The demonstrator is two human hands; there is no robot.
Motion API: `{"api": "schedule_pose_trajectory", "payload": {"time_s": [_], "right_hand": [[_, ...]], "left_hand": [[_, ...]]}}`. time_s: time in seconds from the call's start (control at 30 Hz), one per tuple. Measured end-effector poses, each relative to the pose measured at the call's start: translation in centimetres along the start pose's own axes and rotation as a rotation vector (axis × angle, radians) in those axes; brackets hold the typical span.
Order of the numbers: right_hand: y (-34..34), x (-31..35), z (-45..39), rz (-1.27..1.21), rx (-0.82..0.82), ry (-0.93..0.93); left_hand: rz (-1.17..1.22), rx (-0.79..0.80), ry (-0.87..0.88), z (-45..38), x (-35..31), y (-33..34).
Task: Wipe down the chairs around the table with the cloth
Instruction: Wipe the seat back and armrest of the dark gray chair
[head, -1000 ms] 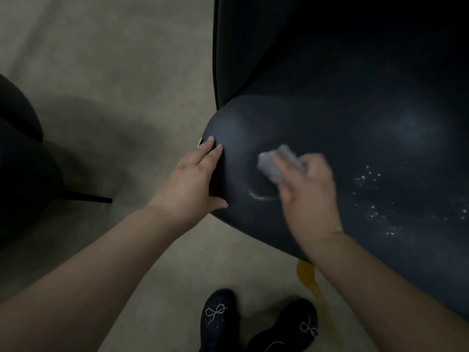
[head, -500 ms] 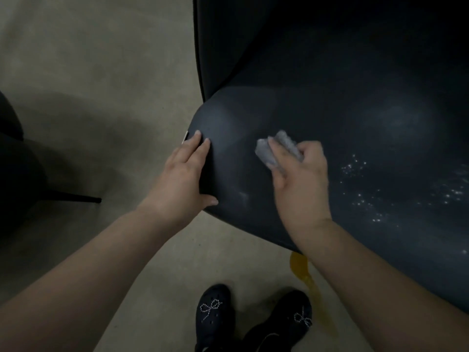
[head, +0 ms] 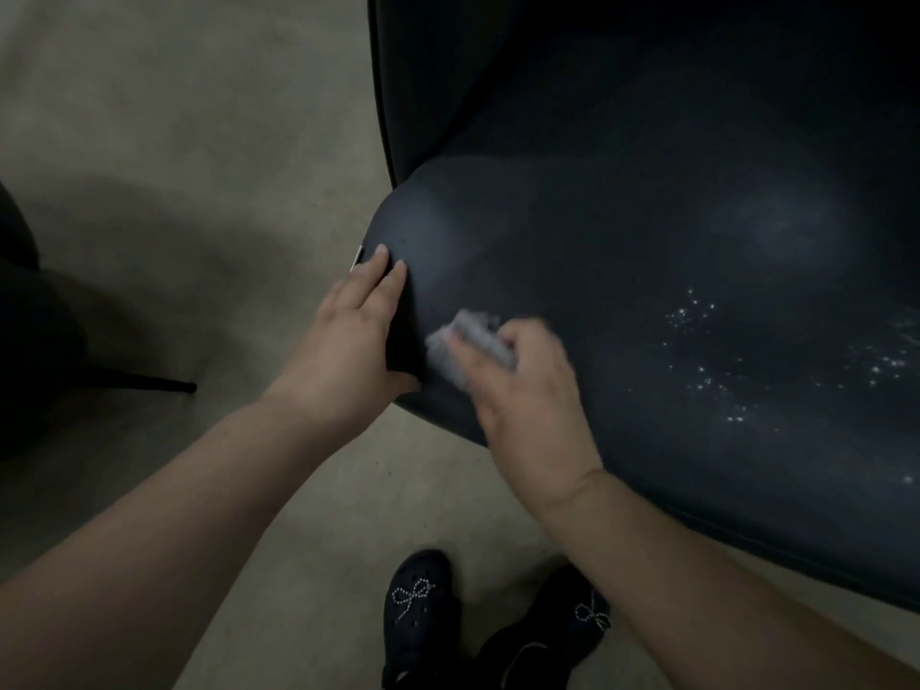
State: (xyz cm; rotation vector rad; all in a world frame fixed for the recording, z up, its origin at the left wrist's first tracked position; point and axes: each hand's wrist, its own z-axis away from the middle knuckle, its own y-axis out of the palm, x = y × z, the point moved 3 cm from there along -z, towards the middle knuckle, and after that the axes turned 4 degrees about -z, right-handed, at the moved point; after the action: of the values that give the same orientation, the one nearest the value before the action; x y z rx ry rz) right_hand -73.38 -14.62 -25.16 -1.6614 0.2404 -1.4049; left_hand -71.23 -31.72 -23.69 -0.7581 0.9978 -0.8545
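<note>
Shoes (head: pixel 420 615) sit at the bottom centre of the frame, on the floor (head: pixel 149 117). Just above them, your right hand (head: pixel 527 395) has its fingers curled round the cloth (head: pixel 468 341) and presses it on the chair (head: pixel 647 291) seat near its left front corner; the hand is blurred, so the exact finger hold is hard to read. Your left hand (head: pixel 348 351) lies with fairly straight fingers along the seat's left edge and thumb under the rim, bracing it rather than clutching. The cloth looks small, soft and light, so it will likely bunch up; keep it wadded under your fingertips and press through it. The seat looks smooth and probably slippery, so your left grip should stay on the rim. Right of centre, white specks (head: pixel 707 371) dot the seat, likely the next patch to wipe. Farther up, the backrest is too dark to judge. Another chair (head: pixel 30 316) shows at the left edge.
</note>
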Motion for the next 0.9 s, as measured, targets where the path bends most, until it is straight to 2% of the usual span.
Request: {"api": "schedule_pose_trajectory", "payload": {"time_s": [0.07,0.1,0.13,0.17,0.23,0.3,0.33,0.43,0.5,0.57,0.63,0.67,0.73,0.8,0.83,0.9], "right_hand": [[0.2,-0.3,2.5,0.078,0.077,-0.124],[-0.7,-1.2,3.2,0.075,0.067,-0.134],[-1.8,-2.0,3.1,0.182,0.002,-0.177],[-3.0,-3.1,2.6,0.223,-0.059,-0.123],[-4.5,-4.4,1.4,0.123,-0.148,0.012],[-4.7,-3.8,0.5,0.117,-0.266,0.061],[-4.2,-3.1,0.6,0.105,-0.277,0.055],[-2.8,-2.4,2.7,0.063,-0.095,-0.127],[-4.9,-4.6,3.8,0.213,-0.164,-0.182],[-8.3,-7.7,3.8,0.269,-0.278,-0.037],[-10.7,-9.6,3.5,0.215,-0.417,0.170],[-10.9,-9.5,3.3,0.160,-0.425,0.224],[-9.3,-8.0,2.7,0.136,-0.334,0.166],[-8.3,-6.5,1.6,0.175,-0.251,0.011],[-8.7,-6.7,0.8,0.182,-0.252,-0.023],[-10.8,-9.0,0.1,0.145,-0.342,0.069]], "left_hand": [[-0.007,0.003,0.003,0.0,-0.1,0.0],[-0.011,0.007,0.000,0.0,-0.1,0.0],[-0.015,0.008,-0.003,0.0,-0.1,0.0],[-0.018,0.004,-0.006,0.0,-0.1,0.0],[-0.029,0.000,-0.001,0.1,-0.3,0.0],[-0.053,0.016,0.023,-0.1,-0.8,0.2],[-0.067,0.026,0.036,-0.2,-1.3,0.3],[-0.099,0.023,0.055,-0.5,-2.6,0.8],[-0.109,0.012,0.054,-0.6,-3.5,1.0],[-0.117,-0.003,0.065,-0.6,-4.5,1.2],[-0.132,-0.018,0.088,-0.5,-5.7,1.5],[-0.139,-0.029,0.097,-0.5,-6.4,1.7],[-0.141,-0.047,0.113,-0.5,-7.9,2.3],[-0.139,-0.050,0.128,-0.7,-9.3,3.0],[-0.138,-0.053,0.132,-0.9,-9.9,3.2],[-0.135,-0.064,0.126,-1.2,-10.6,3.5]]}}
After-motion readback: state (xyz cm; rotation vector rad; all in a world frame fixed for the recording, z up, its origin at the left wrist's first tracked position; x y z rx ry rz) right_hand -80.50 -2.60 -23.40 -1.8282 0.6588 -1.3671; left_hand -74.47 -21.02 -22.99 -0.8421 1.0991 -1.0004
